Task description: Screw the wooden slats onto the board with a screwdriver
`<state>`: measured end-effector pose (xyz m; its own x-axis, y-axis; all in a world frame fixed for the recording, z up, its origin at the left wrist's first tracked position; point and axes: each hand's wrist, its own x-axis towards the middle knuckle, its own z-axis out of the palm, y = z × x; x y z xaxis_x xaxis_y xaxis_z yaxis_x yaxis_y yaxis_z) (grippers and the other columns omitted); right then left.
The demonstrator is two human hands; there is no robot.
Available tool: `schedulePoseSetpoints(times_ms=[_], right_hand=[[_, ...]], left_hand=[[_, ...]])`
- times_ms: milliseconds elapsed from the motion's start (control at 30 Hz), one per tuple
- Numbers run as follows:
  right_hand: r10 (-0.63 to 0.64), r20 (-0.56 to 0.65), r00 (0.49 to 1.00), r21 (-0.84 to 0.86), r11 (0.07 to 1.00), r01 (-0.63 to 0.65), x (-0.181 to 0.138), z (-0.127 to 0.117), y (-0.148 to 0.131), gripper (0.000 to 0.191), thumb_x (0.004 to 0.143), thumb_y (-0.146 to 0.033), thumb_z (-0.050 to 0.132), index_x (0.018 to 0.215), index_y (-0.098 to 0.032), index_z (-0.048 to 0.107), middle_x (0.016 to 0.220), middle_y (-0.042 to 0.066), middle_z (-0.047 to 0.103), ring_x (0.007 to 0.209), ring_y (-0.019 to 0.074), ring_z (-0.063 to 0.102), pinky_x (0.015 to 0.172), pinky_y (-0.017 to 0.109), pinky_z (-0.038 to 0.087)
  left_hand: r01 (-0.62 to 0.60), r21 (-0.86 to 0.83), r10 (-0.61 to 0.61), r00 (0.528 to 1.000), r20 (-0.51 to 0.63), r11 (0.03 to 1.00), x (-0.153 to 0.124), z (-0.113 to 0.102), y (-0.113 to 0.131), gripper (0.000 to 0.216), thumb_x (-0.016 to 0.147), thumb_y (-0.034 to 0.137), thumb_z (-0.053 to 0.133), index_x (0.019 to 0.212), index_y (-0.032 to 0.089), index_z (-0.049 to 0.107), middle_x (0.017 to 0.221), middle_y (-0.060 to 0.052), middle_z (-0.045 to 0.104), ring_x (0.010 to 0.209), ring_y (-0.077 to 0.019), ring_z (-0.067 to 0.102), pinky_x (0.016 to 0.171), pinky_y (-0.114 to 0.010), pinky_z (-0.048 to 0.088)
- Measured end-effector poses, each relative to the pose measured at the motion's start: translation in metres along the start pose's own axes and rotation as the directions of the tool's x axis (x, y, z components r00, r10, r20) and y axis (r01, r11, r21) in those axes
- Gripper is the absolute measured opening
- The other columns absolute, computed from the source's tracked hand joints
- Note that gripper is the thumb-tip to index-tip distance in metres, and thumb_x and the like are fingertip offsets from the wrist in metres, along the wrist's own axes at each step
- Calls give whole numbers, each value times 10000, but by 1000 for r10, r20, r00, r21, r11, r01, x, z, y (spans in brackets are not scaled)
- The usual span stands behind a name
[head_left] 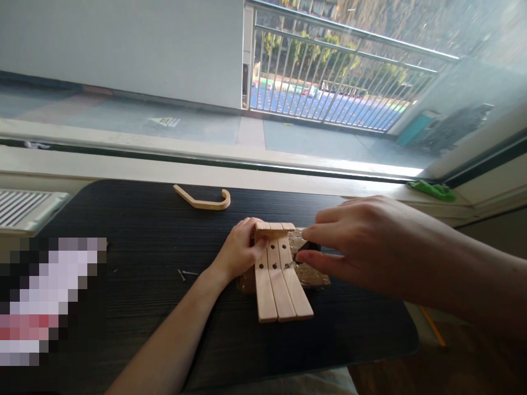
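Observation:
Three pale wooden strips (284, 293) lie side by side, bent up at their far end, with several dark round holes across them. My left hand (241, 249) is closed around their left edge near the upturned end. From the right, my right hand (341, 241) reaches in with its fingers pinched on a small dark object (310, 251); its kind is mostly hidden. A thin tip by those fingers is close to a hole in the right strip. Under the strips rests a brown block with a clear wrapping (315, 276), partly covered by them and my hands.
A hook-shaped wooden piece (208, 204) lies at the back of the black table (156, 323). Screws (184, 274) lie left of my left forearm. A green cloth (432, 190) is on the window sill (123, 163); a white slatted unit (31, 208) stands at left.

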<state>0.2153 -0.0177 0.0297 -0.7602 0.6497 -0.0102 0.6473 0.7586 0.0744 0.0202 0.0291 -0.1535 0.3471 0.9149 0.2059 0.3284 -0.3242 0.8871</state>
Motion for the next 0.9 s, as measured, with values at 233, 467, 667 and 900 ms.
schedulePoseSetpoints(times_ms=[233,467,667,900], right_hand=[[-44,-4,999,196,980,44,3,4,-4,92,939,-176,549,904,-161,633,713,-21,563,555,85,449,517,273,268],[-41,-29,999,244,969,47,2,13,-5,173,970,-236,518,901,-164,660,750,-4,583,591,95,460,539,292,267],[-7,-10,1000,292,956,10,-2,21,-2,227,928,-115,508,1108,-150,642,916,53,632,680,120,538,580,270,351],[-21,17,1000,349,937,14,-2,26,-4,240,870,-13,513,1023,-172,605,879,11,558,653,115,475,583,273,349]], left_hand=[[8,9,-8,1000,12,1000,0,1,-4,59,806,178,581,862,189,567,831,-28,603,789,-183,566,704,-307,470],[20,11,-20,1000,2,1000,0,0,-3,95,795,170,601,883,198,578,864,-29,636,840,-196,592,741,-317,490],[31,3,-31,1000,1,1000,0,-1,2,81,819,180,579,897,200,575,845,-29,626,820,-192,588,721,-311,481],[29,-5,-29,1000,12,1000,0,-1,0,86,797,157,586,870,197,562,825,-23,611,796,-184,571,701,-294,469]])
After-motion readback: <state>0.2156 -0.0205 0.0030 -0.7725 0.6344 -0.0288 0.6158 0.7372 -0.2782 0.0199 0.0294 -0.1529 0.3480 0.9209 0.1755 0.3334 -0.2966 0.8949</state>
